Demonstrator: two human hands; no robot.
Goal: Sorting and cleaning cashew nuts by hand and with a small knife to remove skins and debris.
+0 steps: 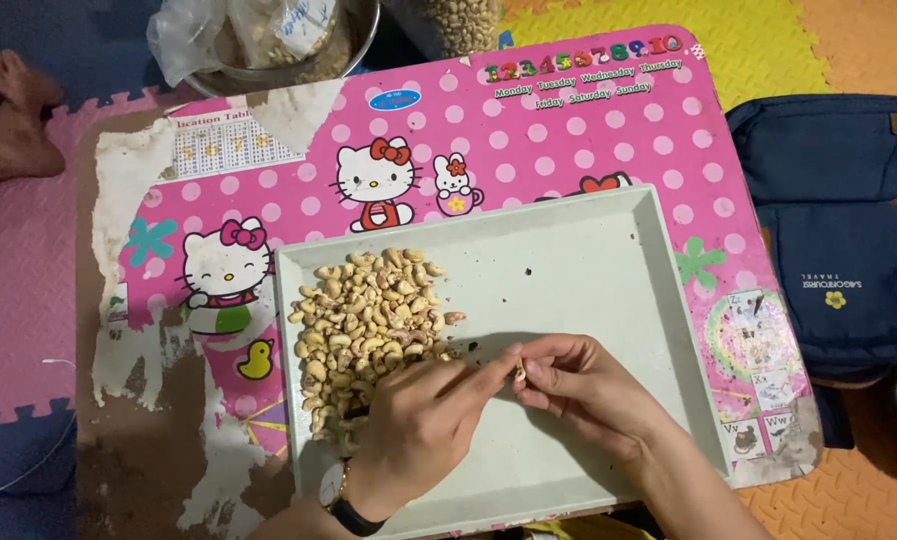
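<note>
**Asker:** Two hands are in view, is that right? What are they doing?

**Describer:** Yes, both belong to the person wearing the camera. The left hand (423, 420), with a wristwatch (340, 492) on it, and the right hand (583, 385) meet over a pale green tray (608, 260). Their fingertips are pressed together, pinching a single cashew nut (519, 373) between them, just above the tray floor.

**Asker:** Where are the other nuts?

**Describer:** A heap of cashews (368, 320) fills the left part of the tray, touching the left hand. The right part of the tray is mostly bare, apart from a few dark flecks. The tray sits on a small pink table (568, 140) with cartoon cats and polka dots.

**Asker:** How would this pinching be done well?

**Describer:** My judgement: hold the nut lightly with the fingertips, since cashews snap easily, and rub or pick with the nails instead of squeezing. Working low over the tray seems wise, so anything dropped lands inside it.

**Asker:** Anything else around?

**Describer:** A metal bowl (353, 50) with a plastic bag (258, 30) in it stands at the table's far edge. A dark blue bag (838, 230) lies on the foam floor mat to the right. Someone else's bare foot (8, 110) rests at the upper left, well apart from the tray.
</note>
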